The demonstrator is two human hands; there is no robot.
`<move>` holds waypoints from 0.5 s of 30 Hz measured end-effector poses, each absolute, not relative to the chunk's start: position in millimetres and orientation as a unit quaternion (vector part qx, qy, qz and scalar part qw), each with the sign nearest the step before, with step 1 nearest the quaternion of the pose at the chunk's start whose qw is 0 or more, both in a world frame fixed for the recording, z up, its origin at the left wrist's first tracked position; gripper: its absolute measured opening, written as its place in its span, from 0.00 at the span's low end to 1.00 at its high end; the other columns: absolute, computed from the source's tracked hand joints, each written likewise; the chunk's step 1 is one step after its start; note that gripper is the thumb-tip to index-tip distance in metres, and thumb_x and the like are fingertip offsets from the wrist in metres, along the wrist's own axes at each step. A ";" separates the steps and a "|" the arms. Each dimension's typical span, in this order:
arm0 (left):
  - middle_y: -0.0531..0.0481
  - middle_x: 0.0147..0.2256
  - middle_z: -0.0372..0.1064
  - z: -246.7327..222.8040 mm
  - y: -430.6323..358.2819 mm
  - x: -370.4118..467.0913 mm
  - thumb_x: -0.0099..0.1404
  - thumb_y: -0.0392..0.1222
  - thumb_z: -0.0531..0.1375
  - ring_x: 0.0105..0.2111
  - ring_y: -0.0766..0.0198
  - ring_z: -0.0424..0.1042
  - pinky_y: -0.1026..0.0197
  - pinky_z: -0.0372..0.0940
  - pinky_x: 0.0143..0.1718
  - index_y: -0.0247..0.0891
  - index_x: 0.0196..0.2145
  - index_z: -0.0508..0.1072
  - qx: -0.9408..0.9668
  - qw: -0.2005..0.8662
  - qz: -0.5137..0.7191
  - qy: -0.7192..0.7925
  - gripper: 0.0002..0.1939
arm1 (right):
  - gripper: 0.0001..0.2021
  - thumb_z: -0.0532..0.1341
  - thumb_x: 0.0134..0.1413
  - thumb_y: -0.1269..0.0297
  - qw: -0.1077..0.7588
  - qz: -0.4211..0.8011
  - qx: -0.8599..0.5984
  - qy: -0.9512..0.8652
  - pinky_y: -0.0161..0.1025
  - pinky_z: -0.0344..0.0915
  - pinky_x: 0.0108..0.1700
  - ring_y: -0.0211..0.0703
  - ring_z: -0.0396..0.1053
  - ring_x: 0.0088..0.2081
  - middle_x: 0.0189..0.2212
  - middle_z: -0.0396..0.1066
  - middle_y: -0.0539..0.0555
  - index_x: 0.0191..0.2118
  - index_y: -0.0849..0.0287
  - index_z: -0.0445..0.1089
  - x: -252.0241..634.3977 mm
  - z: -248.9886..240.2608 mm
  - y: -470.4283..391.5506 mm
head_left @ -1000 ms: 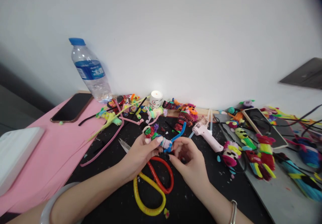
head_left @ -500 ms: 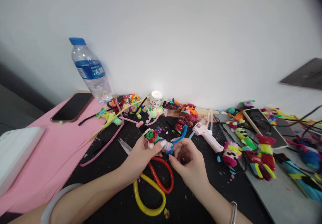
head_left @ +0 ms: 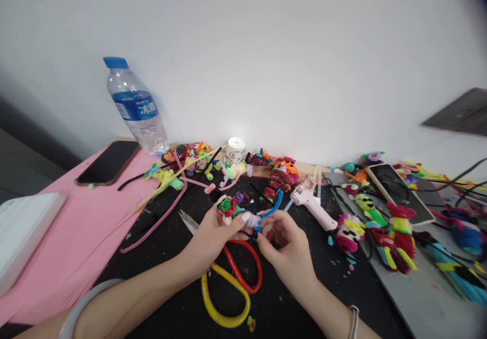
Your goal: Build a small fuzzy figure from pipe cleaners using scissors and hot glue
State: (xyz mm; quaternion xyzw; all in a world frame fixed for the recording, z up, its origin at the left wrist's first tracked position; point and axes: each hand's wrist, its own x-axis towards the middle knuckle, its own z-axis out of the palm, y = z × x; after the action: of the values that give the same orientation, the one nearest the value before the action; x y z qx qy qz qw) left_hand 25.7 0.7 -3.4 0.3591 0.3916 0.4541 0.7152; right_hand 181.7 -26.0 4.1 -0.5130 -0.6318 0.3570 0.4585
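My left hand (head_left: 209, 237) is closed around a small pipe-cleaner doll (head_left: 251, 221) with a red, green and white top and a lilac middle. Its blue end, with one blue strand (head_left: 273, 208) sticking up to the right, meets the curled fingers of my right hand (head_left: 288, 242). Something thin and dark shows by my right thumb tip, too small to make out. Beneath both hands lie scissors (head_left: 224, 321) with one yellow and one red handle, their blades partly covered by my left hand.
A pale pink glue gun (head_left: 315, 208) lies right of my hands. Several pipe-cleaner dolls (head_left: 402, 230) crowd the right side near a phone (head_left: 399, 194). Along the wall stand a white spool (head_left: 236, 150) and a water bottle (head_left: 135, 108). Pink sheets (head_left: 87, 217) and another phone (head_left: 108, 162) lie left.
Almost nothing differs. My right fingers have shifted slightly at the doll's blue end, and the blue strand sits a little lower; the whole view has drifted marginally.
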 end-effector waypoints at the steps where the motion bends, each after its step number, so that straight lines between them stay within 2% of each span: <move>1: 0.48 0.32 0.73 -3.0 0.7 25.7 0.57 0.43 0.64 0.31 0.64 0.73 0.61 0.70 0.33 0.34 0.38 0.66 0.360 0.716 0.451 0.393 0.15 | 0.07 0.59 0.49 0.73 0.458 0.357 -0.513 -0.632 0.33 0.62 0.24 0.36 0.63 0.22 0.23 0.65 0.46 0.34 0.55 0.62 181.8 4.2 -26.1; 15: 0.51 0.32 0.74 -4.1 1.3 25.5 0.57 0.43 0.65 0.30 0.66 0.75 0.65 0.71 0.32 0.35 0.38 0.66 0.356 0.710 0.455 0.403 0.15 | 0.06 0.59 0.51 0.72 0.469 0.435 -0.498 -0.585 0.34 0.63 0.29 0.38 0.65 0.28 0.27 0.65 0.48 0.33 0.56 0.62 180.8 8.9 -24.0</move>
State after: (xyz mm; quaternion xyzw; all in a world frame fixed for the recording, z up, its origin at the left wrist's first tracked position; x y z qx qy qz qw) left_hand 25.5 1.3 -4.1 0.3563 0.4027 0.4548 0.7100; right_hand 180.8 -24.0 8.9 -0.4982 -0.5851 0.4349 0.4694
